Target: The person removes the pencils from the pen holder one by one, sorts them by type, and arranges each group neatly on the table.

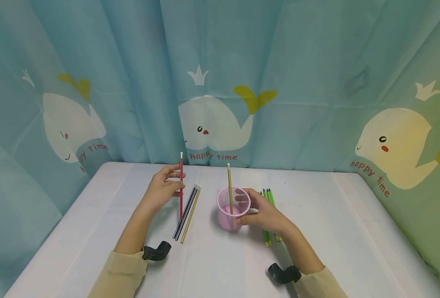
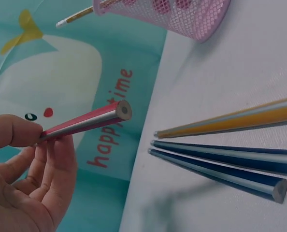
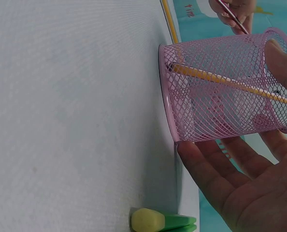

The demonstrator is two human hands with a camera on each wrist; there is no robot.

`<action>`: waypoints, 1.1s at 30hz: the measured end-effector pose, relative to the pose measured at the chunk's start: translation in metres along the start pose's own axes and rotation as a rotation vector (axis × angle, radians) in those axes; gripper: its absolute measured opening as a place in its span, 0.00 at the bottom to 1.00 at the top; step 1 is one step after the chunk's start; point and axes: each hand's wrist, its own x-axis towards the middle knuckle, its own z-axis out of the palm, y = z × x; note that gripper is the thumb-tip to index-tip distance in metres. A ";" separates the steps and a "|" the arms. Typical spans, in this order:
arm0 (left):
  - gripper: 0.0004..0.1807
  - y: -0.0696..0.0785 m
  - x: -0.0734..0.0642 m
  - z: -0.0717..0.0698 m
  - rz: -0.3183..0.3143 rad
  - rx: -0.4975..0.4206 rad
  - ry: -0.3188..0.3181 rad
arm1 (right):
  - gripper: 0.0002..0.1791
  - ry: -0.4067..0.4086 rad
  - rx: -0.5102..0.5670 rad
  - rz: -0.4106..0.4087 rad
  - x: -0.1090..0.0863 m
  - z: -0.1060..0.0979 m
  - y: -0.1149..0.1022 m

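Note:
My left hand (image 1: 162,188) pinches a red pencil (image 1: 181,169) between thumb and fingers, eraser end up. In the left wrist view its flat, unsharpened end points towards the camera. Below and right of that hand, two dark blue pencils (image 2: 225,157) lie beside a yellow pencil (image 2: 240,121) on the table. My right hand (image 1: 268,213) holds a pink mesh pencil cup (image 3: 216,96) from its right side, thumb near the rim and fingers around the far side. Inside the cup, another yellow pencil (image 1: 229,180) leans with its eraser end sticking out above the rim.
Several green pencils (image 1: 272,198) lie on the white table (image 1: 316,207), partly hidden behind my right hand and forearm. A blue-green curtain (image 1: 309,49) with whale prints hangs along the table's back edge. Black wrist cameras (image 1: 156,251) sit on both wrists.

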 end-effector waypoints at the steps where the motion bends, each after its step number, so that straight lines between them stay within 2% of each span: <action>1: 0.31 -0.001 0.000 0.000 -0.001 0.004 -0.003 | 0.41 0.001 -0.001 0.001 0.000 0.000 0.000; 17: 0.30 -0.012 0.003 -0.001 -0.042 0.099 -0.013 | 0.41 0.009 -0.005 0.019 0.000 0.000 0.000; 33: 0.30 -0.023 0.005 0.001 -0.051 0.184 -0.063 | 0.41 0.009 -0.001 0.013 -0.001 0.001 -0.001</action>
